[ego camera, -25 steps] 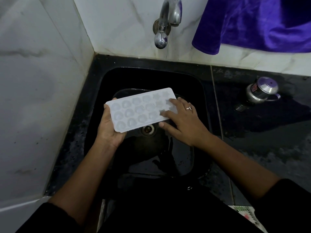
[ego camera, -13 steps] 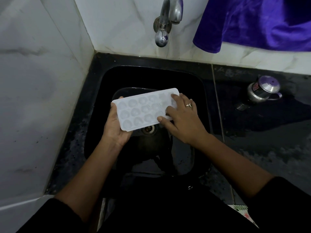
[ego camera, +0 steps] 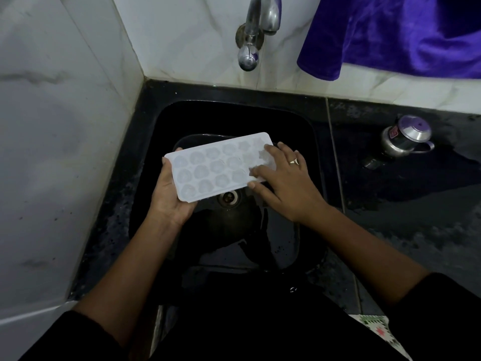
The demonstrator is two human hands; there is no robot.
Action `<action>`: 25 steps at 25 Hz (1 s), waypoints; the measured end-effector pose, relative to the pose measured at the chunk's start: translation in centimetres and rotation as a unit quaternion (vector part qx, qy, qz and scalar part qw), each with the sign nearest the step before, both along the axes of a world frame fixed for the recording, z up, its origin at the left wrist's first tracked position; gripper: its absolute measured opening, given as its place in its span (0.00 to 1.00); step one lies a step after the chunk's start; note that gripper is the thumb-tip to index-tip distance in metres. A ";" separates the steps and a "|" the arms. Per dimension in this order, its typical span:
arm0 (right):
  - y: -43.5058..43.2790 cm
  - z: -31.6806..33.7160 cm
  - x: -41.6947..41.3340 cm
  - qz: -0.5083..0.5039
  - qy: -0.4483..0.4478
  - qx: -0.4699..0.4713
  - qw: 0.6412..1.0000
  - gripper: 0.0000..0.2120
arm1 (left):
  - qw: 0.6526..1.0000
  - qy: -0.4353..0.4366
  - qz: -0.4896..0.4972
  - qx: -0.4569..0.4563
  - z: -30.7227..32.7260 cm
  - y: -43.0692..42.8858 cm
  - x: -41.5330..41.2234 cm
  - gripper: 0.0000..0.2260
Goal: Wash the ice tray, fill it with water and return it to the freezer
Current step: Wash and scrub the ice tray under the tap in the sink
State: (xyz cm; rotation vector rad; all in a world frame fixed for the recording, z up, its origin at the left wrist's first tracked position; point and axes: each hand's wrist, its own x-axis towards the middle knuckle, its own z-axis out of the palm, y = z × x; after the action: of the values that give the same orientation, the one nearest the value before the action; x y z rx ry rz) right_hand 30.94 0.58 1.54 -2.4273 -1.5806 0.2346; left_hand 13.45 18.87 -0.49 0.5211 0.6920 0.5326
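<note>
We find open room between the tap and the ice tray over the sink. The wall crowds the left, and a steel pot stands on the right surface.

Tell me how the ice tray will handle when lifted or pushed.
The ice tray is probably stiff: it spans flat between the left hand and right hand without sagging. Likely light, since it looks thin and translucent. Smooth plastic, so possibly slippery when wet.
</note>
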 end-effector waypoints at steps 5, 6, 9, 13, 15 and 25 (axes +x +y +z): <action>-0.4 -0.2 -0.3 0.026 -0.009 -0.005 1.000 0.29 | 1.000 -0.021 0.010 -0.011 -1.2 0.4 -0.1 0.22; -0.5 -0.2 -0.1 0.021 -0.016 -0.009 1.000 0.28 | 1.000 -0.023 0.001 -0.012 -1.3 0.6 -0.2 0.22; 0.4 0.0 -0.8 -0.033 0.016 0.000 0.999 0.28 | 1.000 -0.004 -0.019 -0.009 -1.5 0.1 0.2 0.25; -0.7 -0.5 -0.5 0.032 -0.008 -0.005 0.999 0.30 | 1.000 0.000 0.004 -0.012 -0.4 0.1 -0.1 0.23; -0.5 -0.4 -0.5 -0.001 -0.009 0.002 1.000 0.28 | 1.000 0.009 -0.001 -0.004 -0.3 0.0 -0.1 0.23; 0.6 -0.3 -1.0 -0.020 0.004 0.004 1.000 0.29 | 1.000 0.008 -0.005 -0.012 -0.3 -0.3 0.4 0.21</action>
State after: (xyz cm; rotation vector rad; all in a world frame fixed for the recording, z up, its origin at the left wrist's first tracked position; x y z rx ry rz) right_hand 29.90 1.19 1.21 -2.4465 -1.5236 0.2305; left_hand 13.88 18.59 -0.84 0.5062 0.7098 0.5102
